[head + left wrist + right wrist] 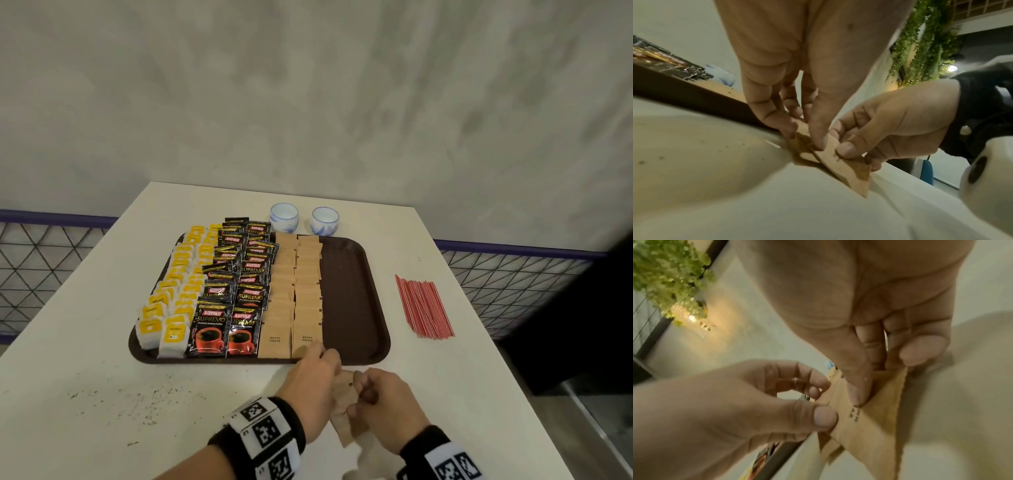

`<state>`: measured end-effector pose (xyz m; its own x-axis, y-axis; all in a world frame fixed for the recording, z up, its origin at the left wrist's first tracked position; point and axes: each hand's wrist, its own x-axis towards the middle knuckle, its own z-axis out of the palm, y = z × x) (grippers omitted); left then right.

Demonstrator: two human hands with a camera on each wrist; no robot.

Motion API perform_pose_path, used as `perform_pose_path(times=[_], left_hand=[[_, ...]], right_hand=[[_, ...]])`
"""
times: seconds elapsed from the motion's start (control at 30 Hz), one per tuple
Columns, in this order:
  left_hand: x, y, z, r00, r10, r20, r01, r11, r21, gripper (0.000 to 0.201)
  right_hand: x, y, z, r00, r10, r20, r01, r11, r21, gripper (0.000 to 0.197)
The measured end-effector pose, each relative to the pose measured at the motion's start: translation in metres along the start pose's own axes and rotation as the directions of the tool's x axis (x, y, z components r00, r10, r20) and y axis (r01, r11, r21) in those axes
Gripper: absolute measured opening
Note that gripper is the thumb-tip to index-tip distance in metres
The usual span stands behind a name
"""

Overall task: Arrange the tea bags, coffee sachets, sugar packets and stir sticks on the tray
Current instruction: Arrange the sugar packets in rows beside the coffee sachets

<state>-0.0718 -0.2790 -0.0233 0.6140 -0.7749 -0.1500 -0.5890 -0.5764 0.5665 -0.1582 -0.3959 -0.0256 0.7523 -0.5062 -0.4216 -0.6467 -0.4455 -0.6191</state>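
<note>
Both hands meet over a small fan of brown sugar packets [344,409] just off the tray's near edge. The left hand [310,383] pinches the top packet between thumb and fingertips, thumb pressed on its printed face. The right hand [383,407] grips the rest of the fan, fingers curled under and thumb on top. The packets are flat kraft-paper rectangles with small dark print, splayed, their long axes running roughly from the wrists toward the tray [356,294]. Just beyond the left fingertips lies the nearest packet of the two sugar columns [296,291], so the left hand is nearer to them. Left of those lie coffee sachets [236,284], then tea bags [178,291]. A bare strip of tray lies right of the sugar. Stir sticks [424,306] lie on the table [102,377], ahead and right of the right hand.
</note>
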Motion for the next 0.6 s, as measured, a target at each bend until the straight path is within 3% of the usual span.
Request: perform_pose_path(times=[0.1, 0.3, 0.4, 0.6], left_hand=[[-0.003, -0.006, -0.007, 1.000, -0.002, -0.022, 0.000, 0.994, -0.108, 0.039], [-0.009, -0.028, -0.040, 0.998, -0.065, -0.023, 0.057, 0.963, -0.262, 0.022], [-0.005, -0.044, -0.066, 0.989, -0.105, -0.108, 0.063, 0.941, -0.333, 0.024], [0.019, -0.069, -0.093, 0.946, -0.156, -0.283, 0.104, 0.976, -0.190, 0.022]], right_hand=[[-0.002, 0.008, -0.009, 0.999, -0.044, -0.009, 0.045, 0.998, 0.044, 0.019], [0.003, -0.007, -0.040, 0.985, -0.149, -0.082, 0.163, 0.966, 0.203, 0.018], [0.021, -0.028, -0.041, 0.974, -0.175, -0.146, 0.210, 0.937, 0.280, 0.015], [0.068, -0.055, -0.004, 0.986, -0.104, -0.127, 0.130, 0.968, 0.215, 0.019]])
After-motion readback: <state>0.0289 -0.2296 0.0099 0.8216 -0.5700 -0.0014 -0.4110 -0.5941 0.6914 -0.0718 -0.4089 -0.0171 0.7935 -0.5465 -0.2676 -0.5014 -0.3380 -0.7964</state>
